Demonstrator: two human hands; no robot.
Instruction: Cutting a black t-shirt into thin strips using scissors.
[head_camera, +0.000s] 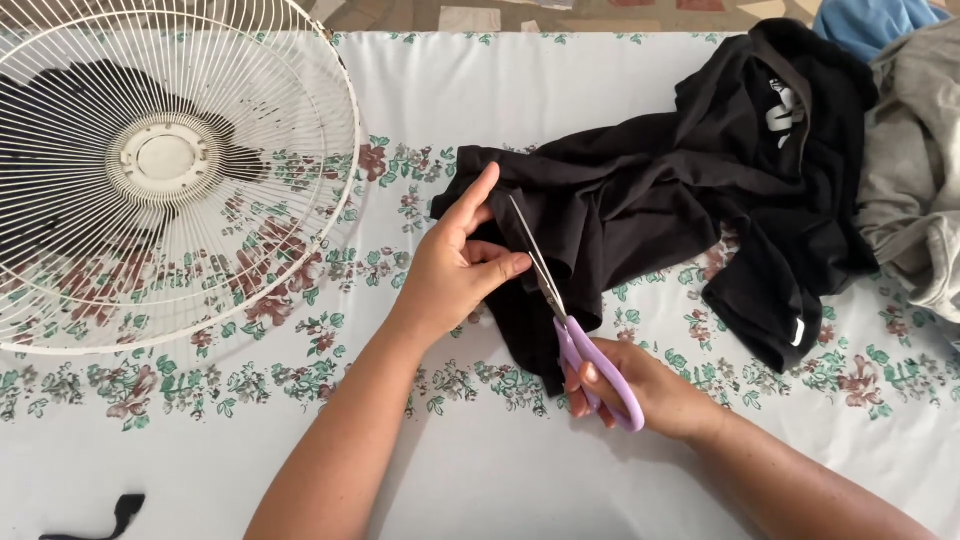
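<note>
Left hand (455, 268) pinches the edge of a black garment (640, 210) on the floral tablecloth (480, 470); right hand (640, 390) grips purple scissors (570, 330), blades open at the hem. Cutting looks barely begun. White fan guard (165, 165) lies alongside.

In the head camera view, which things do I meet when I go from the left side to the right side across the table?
White fan guard → left hand pinching the black cloth → scissors with purple handles in the right hand → black garment → grey cloth at the right edge.
</note>
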